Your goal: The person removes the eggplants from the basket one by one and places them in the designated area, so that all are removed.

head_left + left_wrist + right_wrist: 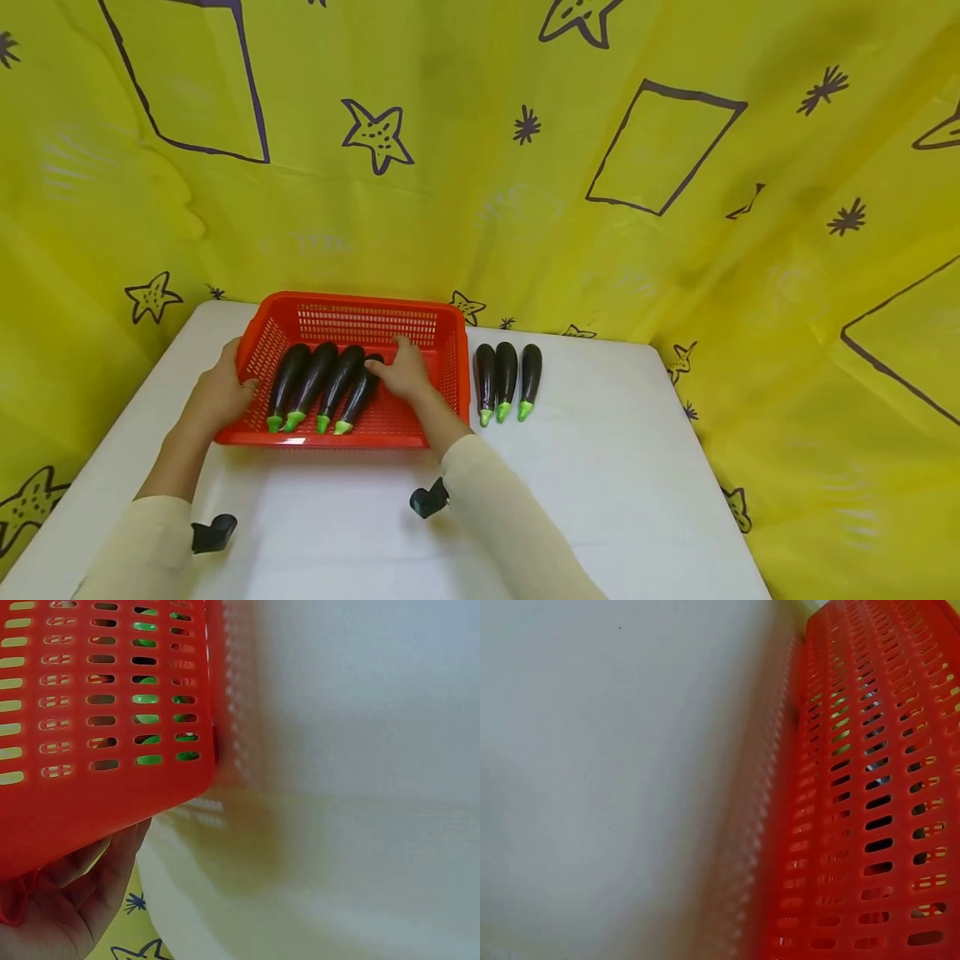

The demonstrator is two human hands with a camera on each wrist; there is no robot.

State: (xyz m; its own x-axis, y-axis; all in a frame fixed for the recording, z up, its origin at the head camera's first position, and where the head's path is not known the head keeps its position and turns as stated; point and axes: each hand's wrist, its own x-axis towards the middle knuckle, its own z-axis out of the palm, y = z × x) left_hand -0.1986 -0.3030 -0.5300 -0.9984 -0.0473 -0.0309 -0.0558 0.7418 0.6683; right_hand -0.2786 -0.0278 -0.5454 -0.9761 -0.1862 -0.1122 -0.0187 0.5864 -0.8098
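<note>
A red plastic basket [420, 429] with slotted walls sits on the white table. My left hand [222, 392] grips its left rim, thumb on top; the left wrist view shows fingers [116, 874] curled beneath the rim. Several dark eggplants [321, 379] with green stem ends lie side by side inside, stems toward me. Over the basket's right half reaches my right hand [405, 372], its thumb spread from the fingers and touching the upper end of the rightmost eggplant [361, 400]. In the right wrist view only the basket's slotted side [877, 825] shows; the hand is hidden.
Three more eggplants [506, 379] lie in a row on the table [600, 467], just right of the basket. A yellow cloth [465, 225] with drawn stars and frames hangs behind and beside the table. Black wrist-camera mounts [430, 498] show below both forearms.
</note>
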